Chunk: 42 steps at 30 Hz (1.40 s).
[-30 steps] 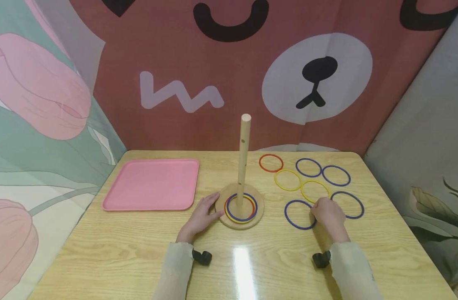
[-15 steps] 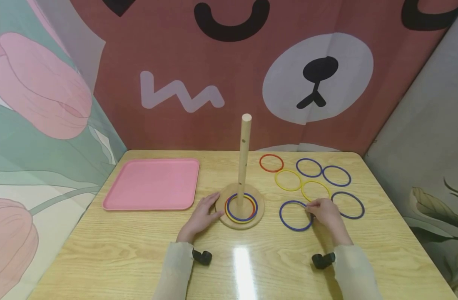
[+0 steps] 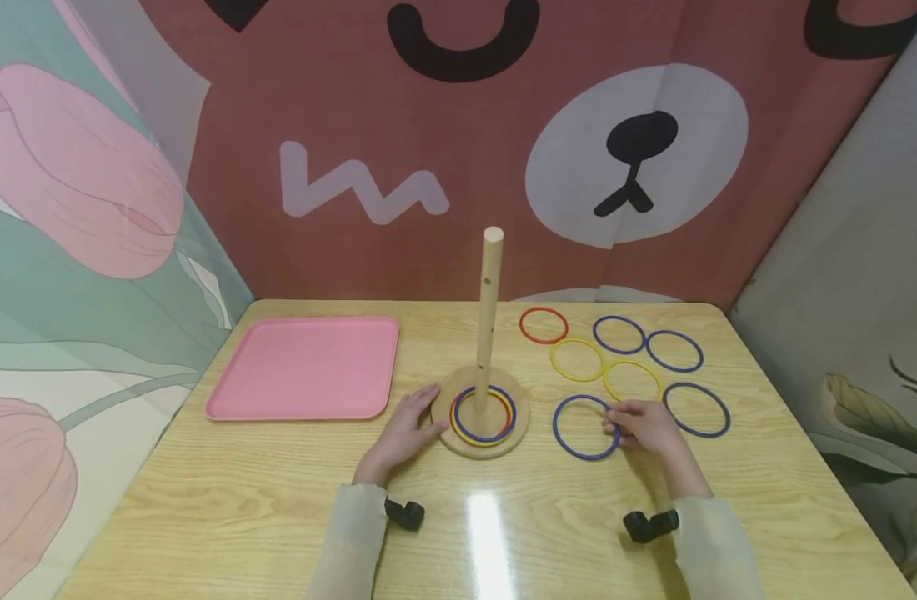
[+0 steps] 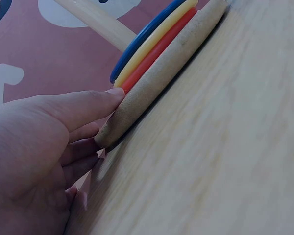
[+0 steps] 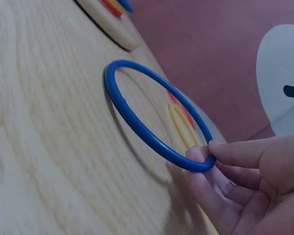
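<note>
In the head view, a wooden peg (image 3: 489, 317) rises from a round wooden base (image 3: 518, 417). Red, yellow and blue rings lie stacked around the peg's foot, the blue ring (image 3: 513, 421) on top. My left hand (image 3: 404, 429) rests against the base's left rim with fingers extended; in the left wrist view its thumb (image 4: 100, 100) touches near the red ring (image 4: 159, 51). My right hand (image 3: 648, 427) pinches another blue ring (image 3: 556, 433) by its right side. The right wrist view shows this held blue ring (image 5: 137, 125) tilted, its far side low over the tabletop.
A pink tray (image 3: 301, 412) lies at the table's left. Behind and right of my right hand lie a red ring (image 3: 522, 329), two yellow rings, the nearer yellow ring (image 3: 607, 383) among them, and several blue rings such as the rightmost blue ring (image 3: 727, 421). A printed curtain (image 3: 353, 267) hangs behind.
My right hand has drawn the blue ring left, away from the rightmost blue ring, and its near edge has risen slightly off the table. My left hand stays at the base.
</note>
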Available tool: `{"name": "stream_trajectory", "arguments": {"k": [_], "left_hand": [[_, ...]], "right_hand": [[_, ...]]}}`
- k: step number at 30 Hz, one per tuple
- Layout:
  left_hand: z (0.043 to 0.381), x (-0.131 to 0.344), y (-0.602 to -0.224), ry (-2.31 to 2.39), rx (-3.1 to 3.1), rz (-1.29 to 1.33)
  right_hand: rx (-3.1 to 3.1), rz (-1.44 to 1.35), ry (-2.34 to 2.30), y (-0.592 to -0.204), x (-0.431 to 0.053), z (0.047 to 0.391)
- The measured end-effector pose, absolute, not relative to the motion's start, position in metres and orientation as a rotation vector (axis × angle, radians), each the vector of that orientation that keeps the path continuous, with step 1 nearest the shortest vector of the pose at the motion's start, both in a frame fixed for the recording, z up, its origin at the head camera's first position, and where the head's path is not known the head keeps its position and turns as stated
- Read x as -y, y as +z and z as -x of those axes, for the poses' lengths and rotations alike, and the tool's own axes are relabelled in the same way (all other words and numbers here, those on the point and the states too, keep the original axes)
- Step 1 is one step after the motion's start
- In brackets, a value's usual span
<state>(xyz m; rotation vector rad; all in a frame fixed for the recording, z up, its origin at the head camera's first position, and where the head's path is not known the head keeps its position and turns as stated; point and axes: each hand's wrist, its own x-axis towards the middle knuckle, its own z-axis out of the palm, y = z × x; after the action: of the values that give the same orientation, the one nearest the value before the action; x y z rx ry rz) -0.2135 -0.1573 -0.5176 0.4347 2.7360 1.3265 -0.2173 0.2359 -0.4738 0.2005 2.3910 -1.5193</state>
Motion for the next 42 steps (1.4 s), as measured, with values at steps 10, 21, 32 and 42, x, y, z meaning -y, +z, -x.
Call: {"name": "stream_trajectory", "arguments": {"k": [10,21,32,42], "left_hand": [[0.214,0.158,-0.519,1.314,-2.744,-0.452],[0.214,0.158,-0.518,1.327,-2.742,-0.480],[0.212,0.158,-0.516,1.312,-2.751,-0.459],[0.213,0.158,-0.517,1.309,-2.761,-0.478]], "right_hand": [[-2.480,-0.187,-1.649,-0.444,-0.226,0.218],[-2.476,-0.109,-1.987,-0.395,-0.210,0.214],[-2.227,-0.128,-2.429,-0.343,-0.188,0.206],[-2.040,0.068,-2.647,-0.291,-0.167,0.194]]}}
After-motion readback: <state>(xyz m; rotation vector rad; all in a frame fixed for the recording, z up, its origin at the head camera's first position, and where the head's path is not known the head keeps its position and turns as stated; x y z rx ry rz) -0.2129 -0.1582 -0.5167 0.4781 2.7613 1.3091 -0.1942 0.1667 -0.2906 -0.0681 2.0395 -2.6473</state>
